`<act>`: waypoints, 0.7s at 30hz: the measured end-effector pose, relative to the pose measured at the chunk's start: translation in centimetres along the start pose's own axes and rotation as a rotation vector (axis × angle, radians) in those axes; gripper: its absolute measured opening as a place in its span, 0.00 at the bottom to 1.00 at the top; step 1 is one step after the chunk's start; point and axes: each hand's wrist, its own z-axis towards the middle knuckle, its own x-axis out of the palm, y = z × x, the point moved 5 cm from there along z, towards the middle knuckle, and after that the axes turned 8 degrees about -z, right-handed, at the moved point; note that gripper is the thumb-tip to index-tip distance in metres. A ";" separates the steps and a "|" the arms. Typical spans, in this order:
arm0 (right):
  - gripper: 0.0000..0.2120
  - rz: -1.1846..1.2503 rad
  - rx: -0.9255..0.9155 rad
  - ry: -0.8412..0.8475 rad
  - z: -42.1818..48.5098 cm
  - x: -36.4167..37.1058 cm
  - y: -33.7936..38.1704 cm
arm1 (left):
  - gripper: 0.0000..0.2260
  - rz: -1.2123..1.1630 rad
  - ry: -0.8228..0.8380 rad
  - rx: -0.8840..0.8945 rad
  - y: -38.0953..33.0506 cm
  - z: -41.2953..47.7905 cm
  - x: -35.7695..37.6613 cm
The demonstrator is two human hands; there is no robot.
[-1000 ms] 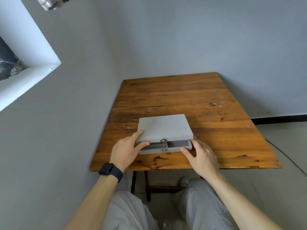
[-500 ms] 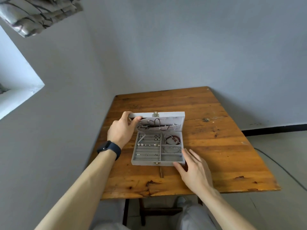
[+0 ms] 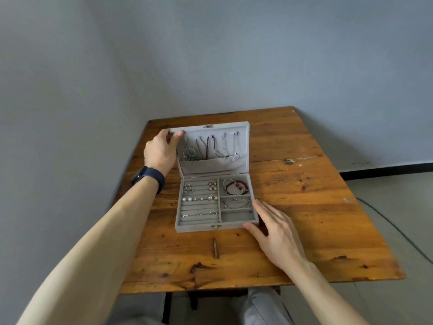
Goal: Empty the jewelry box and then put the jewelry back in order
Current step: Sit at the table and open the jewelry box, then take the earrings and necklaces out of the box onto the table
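Fingers (image 3: 179, 133) of the left hand (image 3: 160, 152) are gripping the raised lid (image 3: 243, 141) of one open jewelry box (image 3: 199, 227) on the bench (image 3: 304, 207).
Several chains (image 3: 210, 146) are hanging inside the lid; one red bracelet (image 3: 235, 184) and one silver bracelet (image 3: 235, 202) are lying in separate right-side compartments; the right hand (image 3: 274, 227) is touching the box's near right corner, straight-fingered.

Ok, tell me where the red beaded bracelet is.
In the head view, the red beaded bracelet lies in the far right compartment of the open grey velvet jewelry box, just behind the compartment holding the thin silver bangle.
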 end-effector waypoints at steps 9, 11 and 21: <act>0.33 -0.057 0.000 0.011 -0.4 0.5 0.1 | 0.22 -0.224 -0.039 -0.103 1.4 0.0 1.0; 0.33 -0.074 0.003 0.013 -0.4 0.4 0.3 | 0.24 -0.253 -0.019 -0.118 1.8 -0.2 1.1; 0.33 -0.084 0.023 0.034 -0.4 0.0 0.5 | 0.23 -0.345 0.186 -0.224 3.6 -2.1 2.3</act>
